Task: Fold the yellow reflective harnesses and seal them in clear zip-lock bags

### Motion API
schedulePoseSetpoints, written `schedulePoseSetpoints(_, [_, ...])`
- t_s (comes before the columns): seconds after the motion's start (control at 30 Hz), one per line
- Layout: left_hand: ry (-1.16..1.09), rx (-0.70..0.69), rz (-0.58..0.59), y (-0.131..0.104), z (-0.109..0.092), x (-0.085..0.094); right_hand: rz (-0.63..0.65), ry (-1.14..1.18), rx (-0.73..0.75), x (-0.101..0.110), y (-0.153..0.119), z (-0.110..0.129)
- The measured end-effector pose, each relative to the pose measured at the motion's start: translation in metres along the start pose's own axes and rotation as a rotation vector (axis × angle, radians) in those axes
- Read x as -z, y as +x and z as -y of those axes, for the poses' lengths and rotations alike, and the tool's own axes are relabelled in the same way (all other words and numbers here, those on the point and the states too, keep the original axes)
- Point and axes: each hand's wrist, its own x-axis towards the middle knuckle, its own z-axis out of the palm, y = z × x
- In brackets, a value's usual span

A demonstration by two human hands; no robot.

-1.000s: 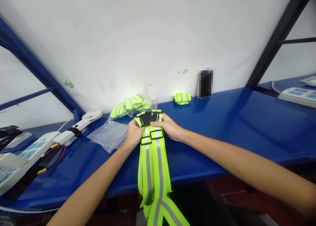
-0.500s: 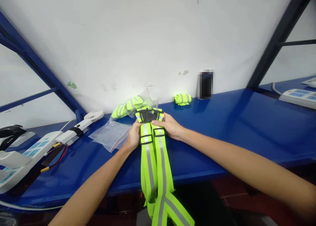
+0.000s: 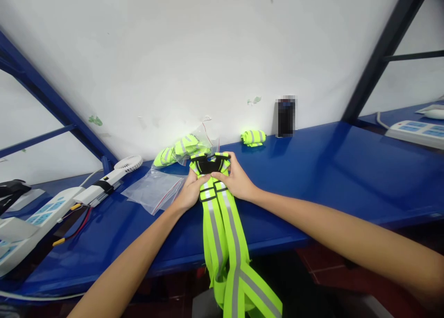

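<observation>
A neon-yellow reflective harness (image 3: 222, 234) with grey stripes hangs from both hands over the front edge of the blue table. Its top end is folded around a black buckle (image 3: 210, 166), and black strap sliders (image 3: 208, 194) sit just below. My left hand (image 3: 190, 188) grips the left side of the folded top, thumb on the front. On the right side, my right hand (image 3: 238, 178) pinches the strap, its thumb near the buckle's lower edge. The fingers behind the straps are hidden. The harness's lower end runs out of the picture.
Against the wall lie a bagged yellow reflective bundle (image 3: 180, 149) and a rolled one (image 3: 253, 137). An empty clear zip bag (image 3: 152, 190) lies left of my hands. Farther left are a small white fan (image 3: 128, 164) and a power strip (image 3: 43, 216). A dark blurred object (image 3: 286, 118) leans on the wall.
My left thumb has come round onto the front of the strap, near the right thumb. The sliders now sit closer together, and the hanging straps have swung slightly right.
</observation>
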Motion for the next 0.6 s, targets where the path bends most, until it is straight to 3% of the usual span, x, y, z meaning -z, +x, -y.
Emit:
schedulePoseSetpoints(0.2, [-0.036,-0.091,-0.057,-0.001,-0.002,-0.004,0.01,0.021,0.007,-0.003,-0.002,0.001])
schedulePoseSetpoints(0.33, [0.014,-0.049,-0.087,-0.002,-0.005,-0.007,0.007,0.043,-0.035,-0.007,-0.003,0.001])
schedulePoseSetpoints(0.6, [0.029,-0.181,0.004,0.0,-0.002,-0.005,0.002,0.216,-0.157,-0.01,-0.004,0.01])
